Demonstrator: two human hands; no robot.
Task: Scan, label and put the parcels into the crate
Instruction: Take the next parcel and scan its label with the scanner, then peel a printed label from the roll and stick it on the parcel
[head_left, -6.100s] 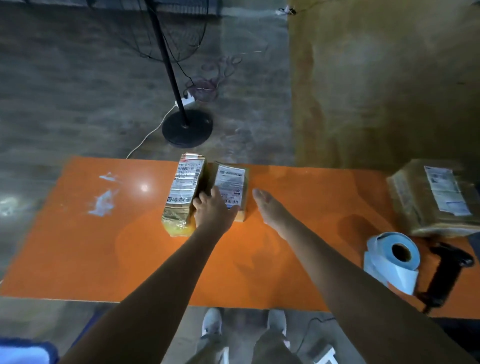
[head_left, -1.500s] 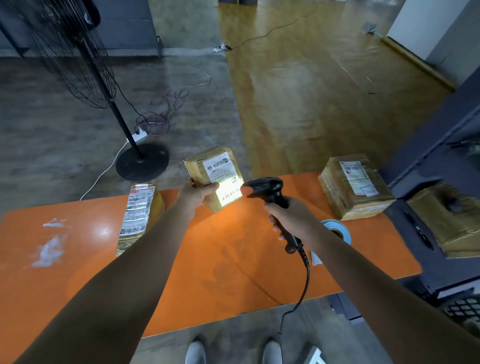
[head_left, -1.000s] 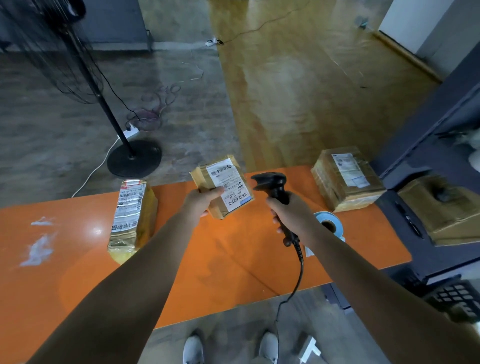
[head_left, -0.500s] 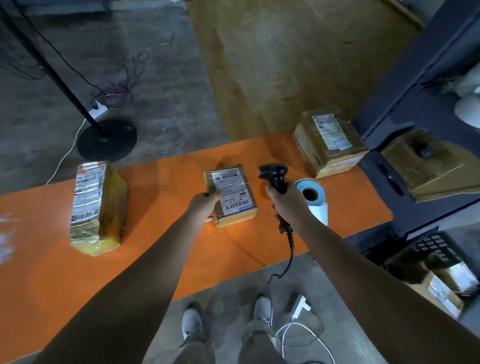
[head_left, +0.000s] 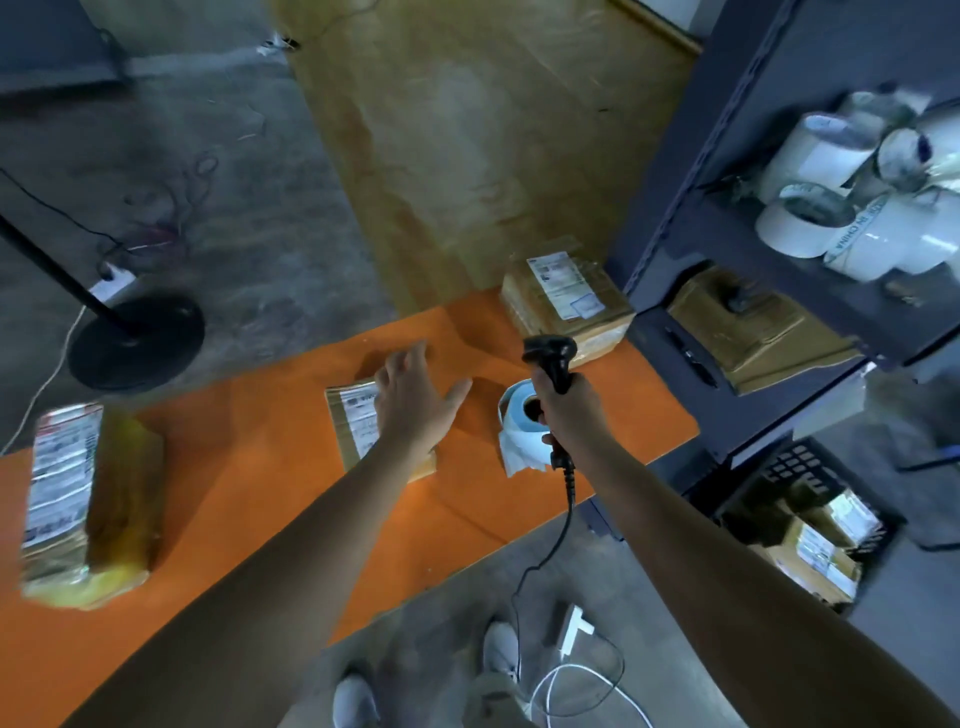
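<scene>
Left hand (head_left: 415, 400) flat, fingers splayed wide, holding nothing, over small parcel (head_left: 356, 426) lying label-up mid table (head_left: 249, 467), probably parked for labelling. Right hand (head_left: 569, 410) wrapped round scanner (head_left: 550, 353), idle above label roll (head_left: 519, 423) near right edge. Crate (head_left: 800, 460) on floor beyond that edge

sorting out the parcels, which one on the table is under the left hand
The small middle parcel, beneath the left hand; the long parcel and far box lie apart.

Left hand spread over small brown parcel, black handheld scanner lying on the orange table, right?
No: head view shows the black handheld scanner held in the right hand, not lying; the left hand over the small brown parcel is correct.
</scene>
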